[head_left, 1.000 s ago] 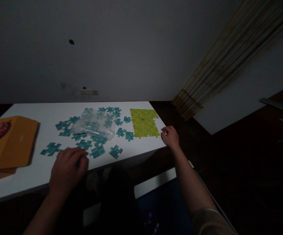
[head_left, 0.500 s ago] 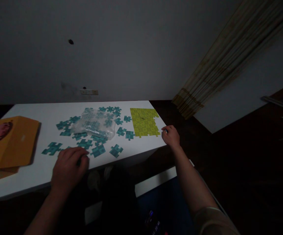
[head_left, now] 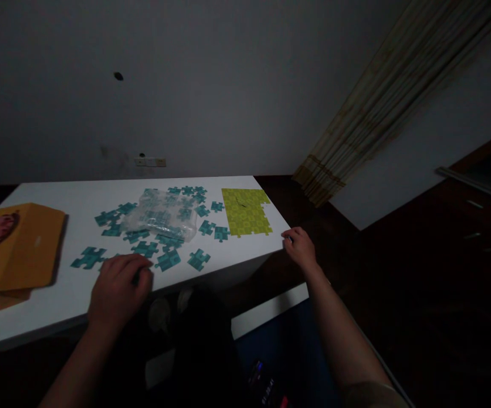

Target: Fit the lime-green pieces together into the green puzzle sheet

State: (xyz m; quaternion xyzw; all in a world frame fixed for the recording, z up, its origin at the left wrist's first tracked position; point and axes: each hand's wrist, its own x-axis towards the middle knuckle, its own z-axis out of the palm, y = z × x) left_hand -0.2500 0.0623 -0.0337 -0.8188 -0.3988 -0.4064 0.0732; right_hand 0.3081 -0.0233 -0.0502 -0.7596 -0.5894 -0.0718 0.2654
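My left hand (head_left: 118,292) rests at the table's front edge, fingers loosely bent and thumb apart; its underside is hidden. Teal puzzle pieces (head_left: 168,260) lie just beyond and beside it. Near the right front corner is my right hand (head_left: 300,248), its fingers curled together; whatever they hold, if anything, cannot be made out. Left of that hand lies a joined yellow-green puzzle section (head_left: 245,215) with a thin dark line on it and a notched right side. A clear plastic bag (head_left: 160,212) sits among the loose teal pieces, with more teal showing through.
An orange box (head_left: 33,243) with a pink picture stands on the left of the white table (head_left: 79,198). Behind are a wall with sockets (head_left: 150,162) and a curtain (head_left: 347,124). Below my right arm, a lit phone (head_left: 266,388) lies on a dark blue surface.
My right hand has shifted slightly down and right, farther from the yellow-green section. My left hand stays nearly in place. The view has turned a little to the right.
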